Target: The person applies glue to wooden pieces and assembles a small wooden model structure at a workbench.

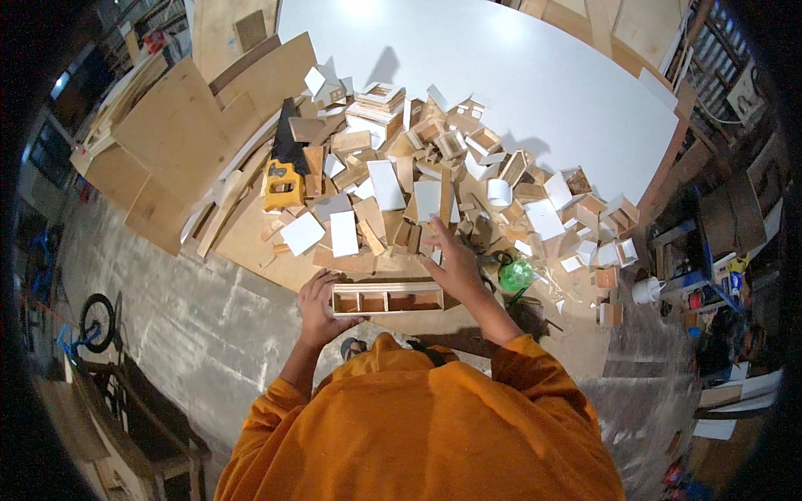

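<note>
A long, narrow wooden box [388,286] with several compartments lies crosswise in front of me at the near edge of the workbench. My left hand [317,307] is closed around the box's left end, with the thumb along the near side. Beyond the box's right end, my right hand [456,265] holds nothing visible, its fingers apart and stretched toward the heap of wood offcuts. Nearest its fingertips stands an upright wooden strip [445,197] beside a white-faced board piece [427,199].
A handsaw [286,171] with a yellow handle lies left of the heap. To the right are a white cup-like roll [499,193] and a green plastic bottle [516,274]. A large white panel [501,67] spans the back, with plywood sheets [167,125] leaning at the left.
</note>
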`<state>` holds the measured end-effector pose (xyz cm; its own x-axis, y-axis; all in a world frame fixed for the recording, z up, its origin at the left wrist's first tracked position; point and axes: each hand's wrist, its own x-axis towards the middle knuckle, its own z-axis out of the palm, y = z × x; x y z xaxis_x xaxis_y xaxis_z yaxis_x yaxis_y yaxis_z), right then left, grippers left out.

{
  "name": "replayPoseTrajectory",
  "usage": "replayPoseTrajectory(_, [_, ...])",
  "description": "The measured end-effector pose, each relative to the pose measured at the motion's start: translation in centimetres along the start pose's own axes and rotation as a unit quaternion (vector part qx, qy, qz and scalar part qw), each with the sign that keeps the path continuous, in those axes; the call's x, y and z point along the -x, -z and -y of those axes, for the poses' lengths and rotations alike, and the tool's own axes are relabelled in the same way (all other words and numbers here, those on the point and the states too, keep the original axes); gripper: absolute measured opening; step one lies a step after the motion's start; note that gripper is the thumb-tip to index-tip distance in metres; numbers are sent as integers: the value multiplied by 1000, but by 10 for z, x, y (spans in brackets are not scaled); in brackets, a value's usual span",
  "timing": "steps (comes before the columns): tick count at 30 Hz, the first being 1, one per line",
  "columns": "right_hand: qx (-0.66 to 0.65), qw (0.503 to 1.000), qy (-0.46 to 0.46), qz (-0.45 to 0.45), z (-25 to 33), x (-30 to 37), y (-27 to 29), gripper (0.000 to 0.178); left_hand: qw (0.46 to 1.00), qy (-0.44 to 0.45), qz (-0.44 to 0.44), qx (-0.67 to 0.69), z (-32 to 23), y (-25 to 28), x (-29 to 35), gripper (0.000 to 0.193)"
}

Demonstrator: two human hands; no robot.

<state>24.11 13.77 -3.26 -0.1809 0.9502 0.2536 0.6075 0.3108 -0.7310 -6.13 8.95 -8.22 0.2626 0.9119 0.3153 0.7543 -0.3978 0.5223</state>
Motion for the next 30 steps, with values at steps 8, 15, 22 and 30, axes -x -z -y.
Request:
replayPoseTrajectory(8, [213,967,-43,131,6,-59,-40,91,999,12,-12,32,2,-1,1,81])
replayPoseTrajectory(15, [111,993,19,27,12,-44,-26,96,999,12,-4,46,3,-2,1,80])
replayPoseTrajectory(22, [202,938,51,276,86,3,-2,109,999,12,-17,47,5,-3,2,81])
replayPoseTrajectory(30, [265,935,53,229,66,25,-34,102,999,-4,-21,46,3,0,-1,79])
